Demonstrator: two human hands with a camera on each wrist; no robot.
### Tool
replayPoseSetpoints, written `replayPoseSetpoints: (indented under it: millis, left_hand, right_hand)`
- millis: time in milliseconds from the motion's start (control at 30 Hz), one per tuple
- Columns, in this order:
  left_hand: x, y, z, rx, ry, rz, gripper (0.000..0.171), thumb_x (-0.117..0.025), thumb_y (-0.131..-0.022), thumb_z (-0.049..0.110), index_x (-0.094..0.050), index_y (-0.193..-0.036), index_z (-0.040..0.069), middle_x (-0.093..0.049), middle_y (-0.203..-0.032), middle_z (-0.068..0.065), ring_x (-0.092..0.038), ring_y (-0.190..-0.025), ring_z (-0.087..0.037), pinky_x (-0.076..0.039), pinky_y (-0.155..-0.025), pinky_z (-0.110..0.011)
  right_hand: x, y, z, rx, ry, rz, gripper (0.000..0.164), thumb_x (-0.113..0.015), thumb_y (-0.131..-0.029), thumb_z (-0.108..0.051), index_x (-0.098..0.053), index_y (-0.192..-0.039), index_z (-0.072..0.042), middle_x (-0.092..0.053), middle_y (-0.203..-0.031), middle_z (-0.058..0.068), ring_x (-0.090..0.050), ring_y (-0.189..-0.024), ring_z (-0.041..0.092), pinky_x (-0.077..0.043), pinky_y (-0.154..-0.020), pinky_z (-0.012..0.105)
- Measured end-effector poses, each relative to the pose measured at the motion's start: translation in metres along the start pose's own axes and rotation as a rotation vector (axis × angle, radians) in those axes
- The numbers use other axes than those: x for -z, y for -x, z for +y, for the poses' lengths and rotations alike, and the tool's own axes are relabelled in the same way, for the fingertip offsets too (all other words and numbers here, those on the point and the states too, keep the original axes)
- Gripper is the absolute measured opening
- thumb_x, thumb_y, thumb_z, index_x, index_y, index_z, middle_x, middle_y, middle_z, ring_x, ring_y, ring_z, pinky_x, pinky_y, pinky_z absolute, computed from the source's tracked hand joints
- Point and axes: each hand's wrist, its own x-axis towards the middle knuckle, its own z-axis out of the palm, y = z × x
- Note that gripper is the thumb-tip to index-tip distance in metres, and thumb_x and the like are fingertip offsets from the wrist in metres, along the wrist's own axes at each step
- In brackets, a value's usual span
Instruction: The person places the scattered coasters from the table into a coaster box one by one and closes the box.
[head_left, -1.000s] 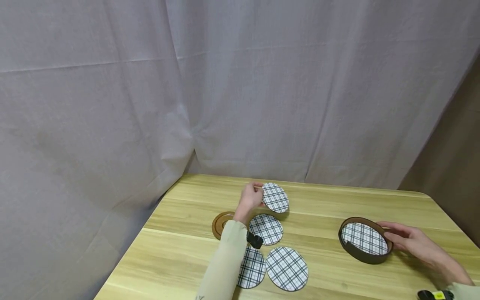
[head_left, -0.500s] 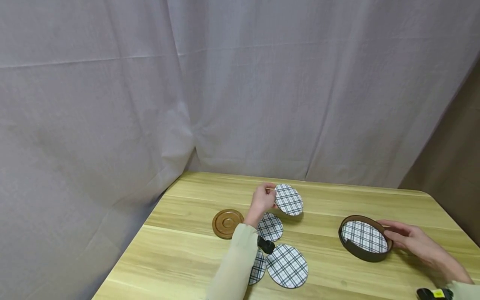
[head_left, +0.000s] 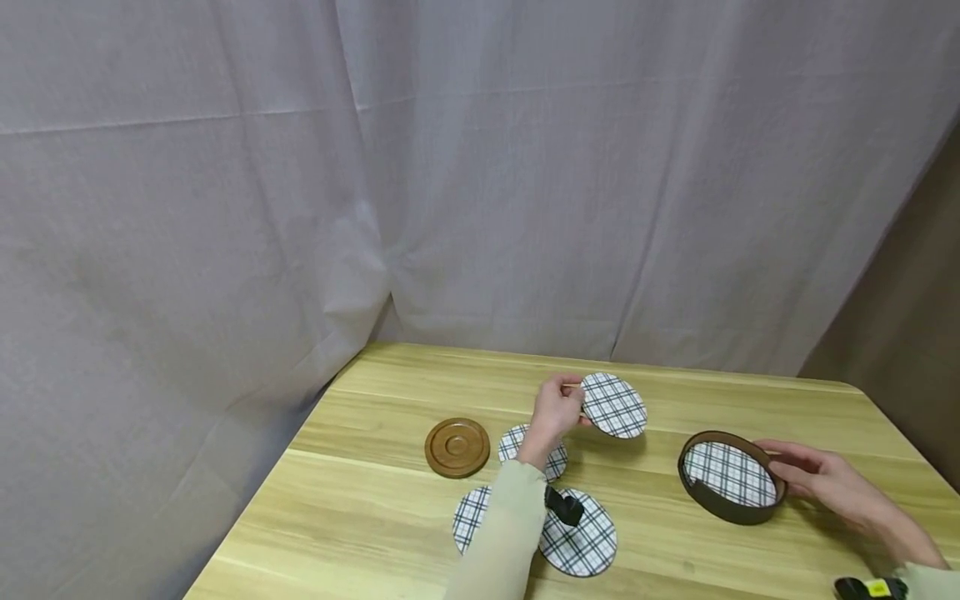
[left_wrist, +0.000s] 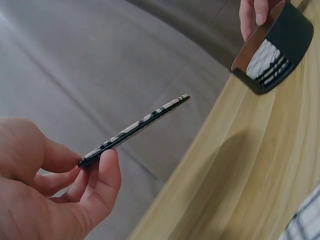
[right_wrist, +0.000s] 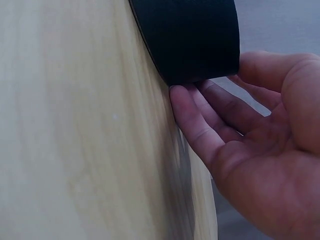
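My left hand [head_left: 557, 410] pinches a round plaid coaster [head_left: 615, 406] by its left edge, raised over the back of the table. In the left wrist view the coaster [left_wrist: 135, 129] is seen edge-on, between thumb and fingers. To its right stands a dark round coaster holder [head_left: 738, 514] with a brown inside and a notch at the front. A plaid coaster [head_left: 727, 473] lies inside it. My right hand [head_left: 832, 483] grips the holder's right side. In the right wrist view, fingertips meet the lower edge of the holder [right_wrist: 190, 40] and the thumb its upper edge.
Near my left forearm lie several plaid coasters, one at the front [head_left: 588, 546], one behind it [head_left: 512, 440] and one partly under the sleeve [head_left: 468, 517]. A brown round wooden disc [head_left: 457, 448] is left of them. Grey curtain [head_left: 510, 208] hangs behind the wooden table [head_left: 337, 517].
My left hand has carried the pinched coaster to the right, nearer the holder, uncovering the wooden disc. My right hand and the holder have stayed in place.
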Motion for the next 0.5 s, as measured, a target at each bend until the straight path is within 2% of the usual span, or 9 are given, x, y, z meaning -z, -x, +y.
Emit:
replayPoseSetpoints:
  millis: [100,200,267,333,400,500]
  left_hand:
    - [-0.01,0.004,0.002,0.007,0.034,-0.014,0.023,-0.054,-0.095,-0.001,-0.062,-0.117,0.0,-0.054,-0.083,-0.003,-0.054,-0.054,-0.02,-0.054,-0.049,-0.025]
    - [-0.022,0.009,0.003,0.022,0.059,-0.028,0.022,-0.054,-0.096,-0.001,-0.062,-0.117,0.001,-0.053,-0.084,-0.002,-0.052,-0.053,-0.018,-0.054,-0.049,-0.024]
    - [-0.029,0.012,0.003,0.03,0.067,-0.034,0.022,-0.055,-0.096,-0.001,-0.062,-0.117,0.001,-0.053,-0.084,-0.002,-0.052,-0.052,-0.018,-0.058,-0.053,-0.032]
    - [-0.036,0.016,0.003,0.04,0.072,-0.036,0.022,-0.056,-0.096,0.0,-0.062,-0.117,0.0,-0.053,-0.085,-0.002,-0.058,-0.053,-0.03,-0.06,-0.06,-0.042]
    - [-0.043,0.019,0.003,0.047,0.085,-0.035,0.021,-0.056,-0.096,-0.001,-0.062,-0.115,0.0,-0.054,-0.084,-0.002,-0.058,-0.051,-0.03,-0.059,-0.067,-0.049]
    - [-0.053,0.023,0.002,0.065,0.114,-0.038,0.019,-0.057,-0.095,-0.001,-0.063,-0.113,0.001,-0.055,-0.085,-0.003,-0.058,-0.05,-0.029,-0.059,-0.066,-0.049]
  right_hand:
    - [0.001,0.001,0.001,-0.012,-0.002,-0.001,0.049,-0.054,-0.102,-0.021,-0.043,-0.142,0.005,-0.057,-0.105,-0.035,-0.058,-0.095,-0.01,-0.055,-0.075,0.019]
    - [0.001,0.001,0.002,-0.019,0.002,-0.006,0.049,-0.054,-0.102,-0.022,-0.043,-0.143,0.003,-0.057,-0.105,-0.035,-0.058,-0.096,-0.011,-0.054,-0.075,0.019]
    - [0.001,0.0,0.002,-0.013,-0.001,-0.007,0.049,-0.053,-0.102,-0.021,-0.043,-0.143,0.003,-0.057,-0.106,-0.035,-0.058,-0.096,-0.011,-0.054,-0.075,0.018]
    - [0.001,0.0,0.003,0.001,-0.007,-0.006,0.047,-0.053,-0.102,-0.02,-0.044,-0.142,0.003,-0.058,-0.106,-0.034,-0.058,-0.096,-0.01,-0.055,-0.075,0.019]
    - [0.0,0.0,0.004,0.012,-0.013,-0.002,0.046,-0.053,-0.102,-0.018,-0.045,-0.142,0.003,-0.058,-0.106,-0.034,-0.059,-0.096,-0.01,-0.055,-0.075,0.019]
    - [0.001,0.0,0.005,0.022,-0.015,-0.001,0.045,-0.054,-0.102,-0.017,-0.045,-0.141,0.003,-0.058,-0.106,-0.034,-0.059,-0.096,-0.01,-0.055,-0.075,0.019]
